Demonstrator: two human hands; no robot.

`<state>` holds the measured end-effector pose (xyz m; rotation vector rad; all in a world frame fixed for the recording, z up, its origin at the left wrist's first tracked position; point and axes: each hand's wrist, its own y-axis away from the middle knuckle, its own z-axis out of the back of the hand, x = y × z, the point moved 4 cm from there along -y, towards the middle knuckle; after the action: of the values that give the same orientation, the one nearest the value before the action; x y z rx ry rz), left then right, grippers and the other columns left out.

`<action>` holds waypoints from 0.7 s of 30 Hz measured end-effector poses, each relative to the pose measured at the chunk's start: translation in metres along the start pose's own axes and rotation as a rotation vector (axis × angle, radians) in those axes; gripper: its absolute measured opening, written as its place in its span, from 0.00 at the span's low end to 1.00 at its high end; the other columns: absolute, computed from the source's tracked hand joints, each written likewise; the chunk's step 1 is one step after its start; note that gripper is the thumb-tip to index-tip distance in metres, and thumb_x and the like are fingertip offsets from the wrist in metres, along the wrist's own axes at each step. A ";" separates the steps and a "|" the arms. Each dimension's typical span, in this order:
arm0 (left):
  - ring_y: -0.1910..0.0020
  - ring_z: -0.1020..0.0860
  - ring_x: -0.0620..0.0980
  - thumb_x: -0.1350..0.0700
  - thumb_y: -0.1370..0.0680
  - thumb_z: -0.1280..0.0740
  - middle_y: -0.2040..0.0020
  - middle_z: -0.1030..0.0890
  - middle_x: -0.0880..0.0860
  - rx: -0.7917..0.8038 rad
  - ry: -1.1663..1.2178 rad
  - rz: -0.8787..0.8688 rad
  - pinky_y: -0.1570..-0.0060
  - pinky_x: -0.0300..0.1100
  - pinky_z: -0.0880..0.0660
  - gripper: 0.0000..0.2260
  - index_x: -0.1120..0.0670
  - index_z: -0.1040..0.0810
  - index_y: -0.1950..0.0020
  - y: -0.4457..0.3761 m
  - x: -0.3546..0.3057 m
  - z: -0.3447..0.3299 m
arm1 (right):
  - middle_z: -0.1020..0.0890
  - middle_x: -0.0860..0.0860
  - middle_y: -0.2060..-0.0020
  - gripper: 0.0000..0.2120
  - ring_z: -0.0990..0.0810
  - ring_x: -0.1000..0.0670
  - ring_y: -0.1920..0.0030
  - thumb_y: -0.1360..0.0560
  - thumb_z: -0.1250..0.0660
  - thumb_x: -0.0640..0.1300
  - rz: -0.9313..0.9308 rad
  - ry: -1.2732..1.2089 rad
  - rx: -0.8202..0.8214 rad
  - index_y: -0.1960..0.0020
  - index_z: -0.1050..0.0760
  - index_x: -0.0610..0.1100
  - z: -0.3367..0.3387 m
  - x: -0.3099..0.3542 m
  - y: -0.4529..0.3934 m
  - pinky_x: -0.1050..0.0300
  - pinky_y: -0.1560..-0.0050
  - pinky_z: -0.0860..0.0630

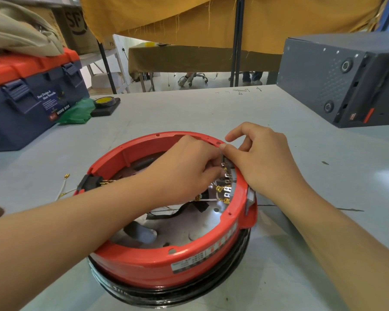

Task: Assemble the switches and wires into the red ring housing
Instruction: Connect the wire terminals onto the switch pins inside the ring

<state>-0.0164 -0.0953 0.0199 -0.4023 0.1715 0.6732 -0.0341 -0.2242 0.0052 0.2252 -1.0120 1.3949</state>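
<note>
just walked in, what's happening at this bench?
A person is wiring up the red ring housing on the grey table. The left hand reaches inside and pinches something small at the switch terminals on the right inner wall; the right hand steadies that spot from over the rim. A black switch sits in the left wall, with white wires trailing loose outside.

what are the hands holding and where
Left hand pinches a small connector at the switch terminals inside the red ring housing; right hand grips the housing's rim there.
</note>
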 end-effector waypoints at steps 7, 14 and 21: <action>0.68 0.26 0.43 0.58 0.26 0.32 0.70 0.23 0.48 0.002 0.022 0.011 0.68 0.31 0.34 0.07 0.57 0.22 0.64 0.000 0.000 0.001 | 0.23 0.53 0.71 0.05 0.22 0.54 0.67 0.27 0.32 0.50 -0.006 0.000 0.004 0.53 0.23 0.50 0.000 -0.001 0.000 0.61 0.63 0.27; 0.69 0.25 0.42 0.57 0.26 0.30 0.69 0.21 0.48 0.113 0.176 0.055 0.67 0.30 0.31 0.04 0.55 0.18 0.60 -0.001 0.007 0.009 | 0.22 0.53 0.71 0.06 0.23 0.56 0.67 0.28 0.31 0.52 -0.007 0.013 0.052 0.54 0.22 0.50 0.003 0.000 -0.001 0.61 0.64 0.28; 0.67 0.22 0.44 0.64 0.28 0.34 0.66 0.20 0.50 0.080 0.231 0.072 0.66 0.32 0.28 0.06 0.53 0.21 0.57 0.002 0.009 0.017 | 0.22 0.55 0.68 0.09 0.26 0.66 0.67 0.29 0.31 0.54 -0.021 0.050 0.172 0.53 0.23 0.50 0.008 0.000 -0.004 0.73 0.70 0.32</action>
<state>-0.0107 -0.0818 0.0324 -0.3981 0.4326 0.6873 -0.0340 -0.2306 0.0110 0.3253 -0.8467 1.4624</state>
